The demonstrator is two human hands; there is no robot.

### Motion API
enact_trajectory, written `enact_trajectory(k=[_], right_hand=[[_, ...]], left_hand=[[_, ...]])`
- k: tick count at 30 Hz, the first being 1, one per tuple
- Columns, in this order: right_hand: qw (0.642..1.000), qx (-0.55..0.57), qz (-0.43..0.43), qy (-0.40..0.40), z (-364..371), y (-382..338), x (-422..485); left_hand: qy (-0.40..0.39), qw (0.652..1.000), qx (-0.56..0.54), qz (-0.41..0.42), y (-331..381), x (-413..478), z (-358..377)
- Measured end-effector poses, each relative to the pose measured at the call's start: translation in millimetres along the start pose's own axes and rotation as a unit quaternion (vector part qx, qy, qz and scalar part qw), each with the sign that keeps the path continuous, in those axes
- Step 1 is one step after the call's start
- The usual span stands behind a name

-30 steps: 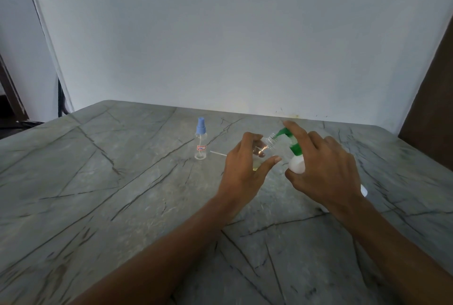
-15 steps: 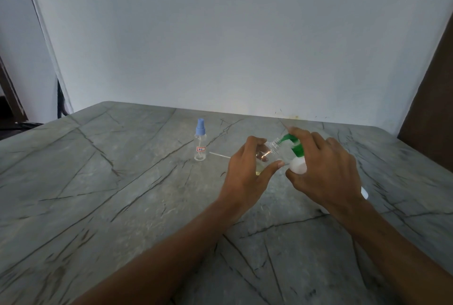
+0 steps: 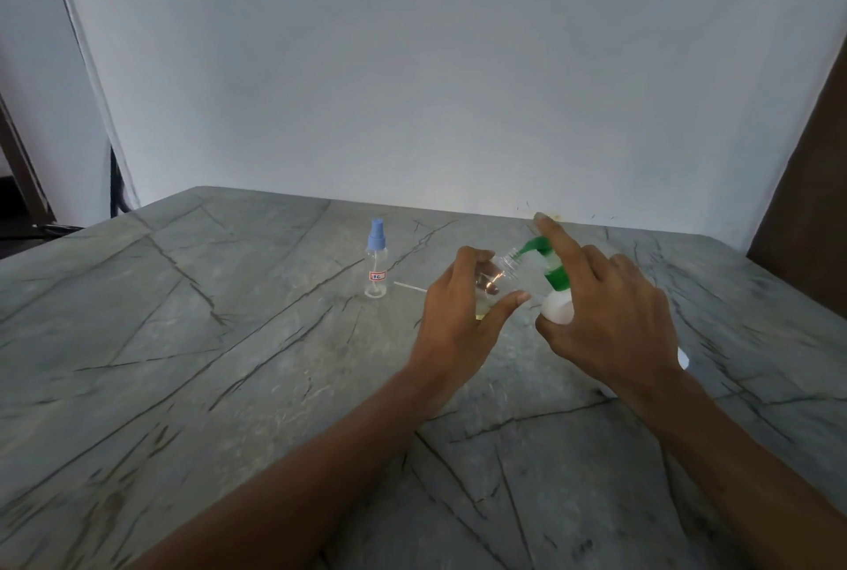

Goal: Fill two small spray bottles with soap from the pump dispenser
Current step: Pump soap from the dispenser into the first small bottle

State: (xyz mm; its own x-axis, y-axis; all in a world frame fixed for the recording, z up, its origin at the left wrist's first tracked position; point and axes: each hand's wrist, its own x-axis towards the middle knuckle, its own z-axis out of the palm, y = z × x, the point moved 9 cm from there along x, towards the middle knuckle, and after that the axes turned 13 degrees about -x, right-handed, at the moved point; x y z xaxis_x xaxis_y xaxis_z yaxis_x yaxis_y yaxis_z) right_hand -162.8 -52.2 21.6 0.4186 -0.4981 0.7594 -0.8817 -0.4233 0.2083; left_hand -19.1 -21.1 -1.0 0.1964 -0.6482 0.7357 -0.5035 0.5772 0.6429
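My left hand [image 3: 458, 322] grips a small clear spray bottle [image 3: 497, 280] with its cap off, tilted with the threaded neck pointing up and right; a little yellowish liquid shows at its base. My right hand [image 3: 605, 313] holds the white pump dispenser [image 3: 557, 310], with my index finger resting on its green pump head [image 3: 541, 248]. The green spout sits right at the open neck. A second clear spray bottle [image 3: 376, 267] with a blue cap and a small red-edged label stands upright on the table, left of my hands.
A thin white dip tube [image 3: 409, 286] lies on the grey veined stone table [image 3: 183, 363] between the standing bottle and my left hand. A white wall rises behind the table's far edge. A dark wooden panel [image 3: 806, 202] stands at the right.
My right index finger and the green pump head have risen from the pressed position half a second ago. Both hands stay in place with the spout at the bottle neck.
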Motion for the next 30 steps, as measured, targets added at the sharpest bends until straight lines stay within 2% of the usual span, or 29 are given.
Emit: enact_trajectory(k=[15, 21, 30], right_hand=[[1.000, 0.009, 0.002, -0.008, 5.7, 1.9, 0.3], [1.000, 0.022, 0.002, 0.007, 3.7, 4.3, 0.4], [1.000, 0.023, 0.006, 0.019, 0.9, 2.7, -0.8]], left_hand=[[-0.005, 1.000, 0.000, -0.001, 1.3, -2.0, 2.2], [-0.009, 1.000, 0.006, 0.020, 4.1, -4.8, 7.0], [-0.007, 1.000, 0.008, 0.010, 3.2, -3.2, 5.7]])
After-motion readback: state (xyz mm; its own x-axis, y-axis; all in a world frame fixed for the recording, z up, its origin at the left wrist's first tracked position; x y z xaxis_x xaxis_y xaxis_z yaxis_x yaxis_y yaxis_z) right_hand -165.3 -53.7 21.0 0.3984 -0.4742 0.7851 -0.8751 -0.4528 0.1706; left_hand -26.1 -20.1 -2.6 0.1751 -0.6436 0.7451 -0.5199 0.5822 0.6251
